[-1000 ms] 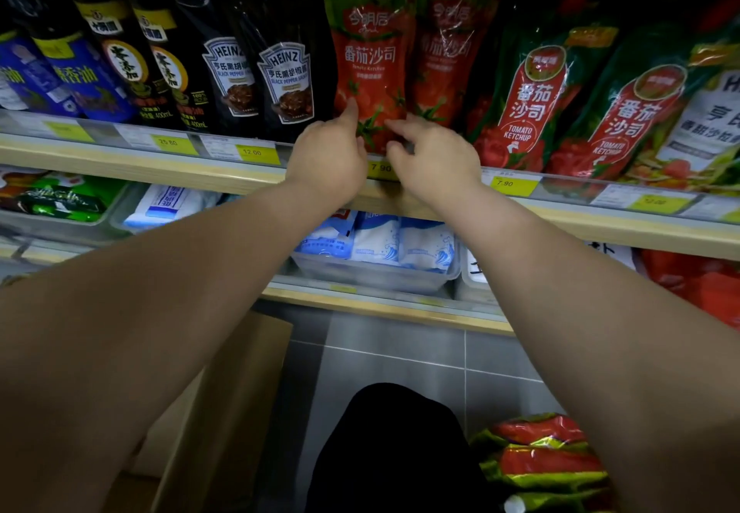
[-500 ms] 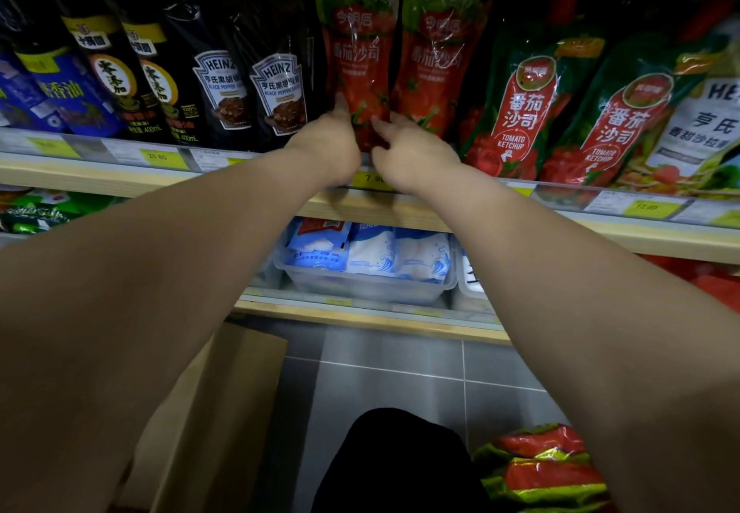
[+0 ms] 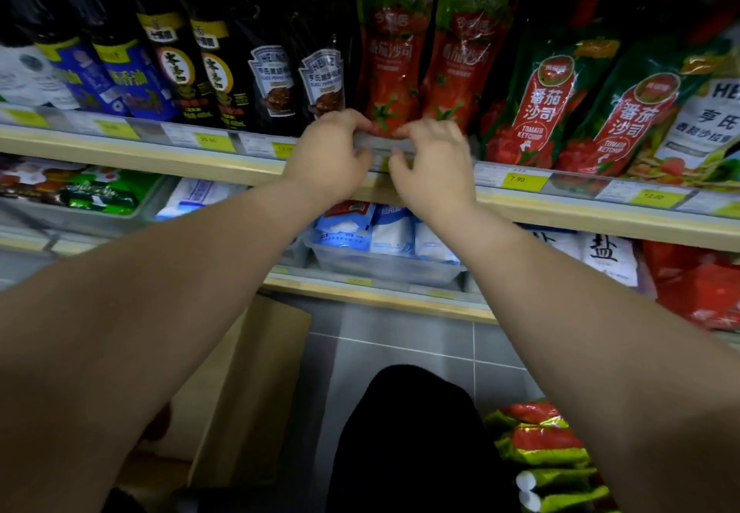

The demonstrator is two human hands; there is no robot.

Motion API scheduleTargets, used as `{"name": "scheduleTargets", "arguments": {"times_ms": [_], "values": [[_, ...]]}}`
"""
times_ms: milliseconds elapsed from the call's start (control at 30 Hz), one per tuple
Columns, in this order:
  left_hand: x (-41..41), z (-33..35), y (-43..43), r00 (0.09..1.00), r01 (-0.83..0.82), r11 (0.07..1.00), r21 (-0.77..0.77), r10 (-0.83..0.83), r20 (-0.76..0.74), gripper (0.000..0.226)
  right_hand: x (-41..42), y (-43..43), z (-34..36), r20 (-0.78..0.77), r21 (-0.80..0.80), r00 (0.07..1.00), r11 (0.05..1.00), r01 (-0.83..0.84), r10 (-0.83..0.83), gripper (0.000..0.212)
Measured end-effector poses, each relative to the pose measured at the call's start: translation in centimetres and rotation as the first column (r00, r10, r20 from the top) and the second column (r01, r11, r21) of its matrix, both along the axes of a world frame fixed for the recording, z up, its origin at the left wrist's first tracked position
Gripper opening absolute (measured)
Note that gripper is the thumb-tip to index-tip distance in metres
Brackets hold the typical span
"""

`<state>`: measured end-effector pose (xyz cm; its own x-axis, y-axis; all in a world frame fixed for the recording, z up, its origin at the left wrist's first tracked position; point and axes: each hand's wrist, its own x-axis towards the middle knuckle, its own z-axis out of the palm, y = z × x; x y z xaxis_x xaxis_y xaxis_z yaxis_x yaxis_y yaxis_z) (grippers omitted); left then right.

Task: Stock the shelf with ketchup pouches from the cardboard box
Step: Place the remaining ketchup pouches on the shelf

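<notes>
Ketchup pouch (image 3: 390, 72) stands upright on the shelf (image 3: 160, 156) at upper centre of the frame, beside a matching pouch (image 3: 464, 68). Left hand (image 3: 326, 160) and right hand (image 3: 434, 168) curl fingers over the clear price rail (image 3: 380, 148) at its base; whether they grasp pouch or rail cannot be told. Cardboard box (image 3: 256, 384) sits lower left on the floor.

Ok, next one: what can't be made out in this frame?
Head view only.
1. Base of the front ketchup pouch: covered by the left hand and right hand; hold or mere touch is unclear.
2. Inside of the cardboard box: hidden by the left forearm and bottom edge.
3. Most of the pouches on the floor: cut off by the right forearm and corner.
</notes>
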<state>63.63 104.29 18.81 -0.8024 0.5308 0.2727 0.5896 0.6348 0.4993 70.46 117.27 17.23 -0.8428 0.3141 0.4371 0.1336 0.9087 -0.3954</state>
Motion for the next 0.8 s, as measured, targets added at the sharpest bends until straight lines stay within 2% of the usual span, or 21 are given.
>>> {"name": "scheduleTargets", "arguments": {"times_ms": [133,400,567,800], "values": [[2.2,-0.2,-4.4,1.0,0.023,0.999,0.035,-0.023,0.009,0.034,1.3,-4.1,-0.3,0.005,-0.053,0.995,0.994,-0.098,0.098,0.027],[3.1,-4.8,-16.9,0.973,-0.096,0.993,-0.063,0.107,0.203,0.03,1.0,-13.9,-4.5,0.23,-0.206,0.942,0.958,-0.197,0.243,0.029],[2.1,-8.9,-26.5,0.91,-0.219,0.961,-0.168,0.263,0.321,0.025,-0.3,-22.4,-8.5,0.379,-0.291,0.848,0.917,-0.272,0.371,0.029],[0.6,-14.7,-37.6,0.802,-0.269,0.9,-0.343,0.407,0.437,0.03,-2.4,-32.4,-13.9,0.556,-0.327,0.713,0.901,-0.284,0.427,0.031]]}}
